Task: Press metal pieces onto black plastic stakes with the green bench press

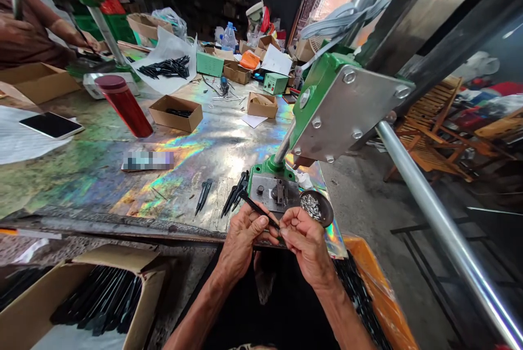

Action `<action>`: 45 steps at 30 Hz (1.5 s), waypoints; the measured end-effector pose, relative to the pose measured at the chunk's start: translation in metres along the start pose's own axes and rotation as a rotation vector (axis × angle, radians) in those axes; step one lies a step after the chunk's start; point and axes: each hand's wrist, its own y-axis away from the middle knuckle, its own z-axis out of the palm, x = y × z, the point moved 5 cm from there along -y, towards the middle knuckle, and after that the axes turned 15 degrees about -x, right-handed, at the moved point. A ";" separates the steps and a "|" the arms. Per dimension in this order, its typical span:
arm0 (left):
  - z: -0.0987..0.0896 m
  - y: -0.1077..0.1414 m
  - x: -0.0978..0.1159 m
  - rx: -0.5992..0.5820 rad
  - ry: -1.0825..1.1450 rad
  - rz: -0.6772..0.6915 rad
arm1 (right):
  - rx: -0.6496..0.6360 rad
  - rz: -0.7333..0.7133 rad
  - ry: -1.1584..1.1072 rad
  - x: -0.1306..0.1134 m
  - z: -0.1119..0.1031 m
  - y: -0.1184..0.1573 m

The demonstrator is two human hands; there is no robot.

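My left hand [242,235] is closed around a slim black piece [255,206], whose one end points up and to the left. My right hand [305,238] is pinched at the piece's lower end; whether a small part sits between its fingertips is hidden. Just beyond both hands is the steel-topped base [265,185] of a green press. To its left lie several similar black pieces [233,195], with a smaller group [203,196] farther left. A round dark dish [327,213] of small silvery metal parts [311,206] stands right of the base.
The press head [327,105] and its long steel lever [445,225] occupy the right side. Cardboard boxes [175,116] and a red tumbler [126,108] stand on the table. An orange crate [373,279] and an open carton [118,255] hold black pieces. Another person's hand [87,41] shows upper left.
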 end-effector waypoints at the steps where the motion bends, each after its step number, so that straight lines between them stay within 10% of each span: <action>1: -0.001 0.000 0.000 -0.001 -0.005 -0.011 | -0.002 0.002 -0.003 0.002 0.000 -0.001; 23: -0.013 -0.063 -0.002 0.133 -0.552 0.092 | 0.289 0.008 -0.214 0.010 -0.027 -0.026; 37: -0.038 -0.095 -0.016 0.078 -0.773 0.064 | 0.547 -0.169 -0.176 -0.086 -0.065 0.078; 45: -0.034 -0.096 -0.013 0.073 -0.796 0.056 | 0.461 -0.187 -0.079 -0.102 -0.078 0.104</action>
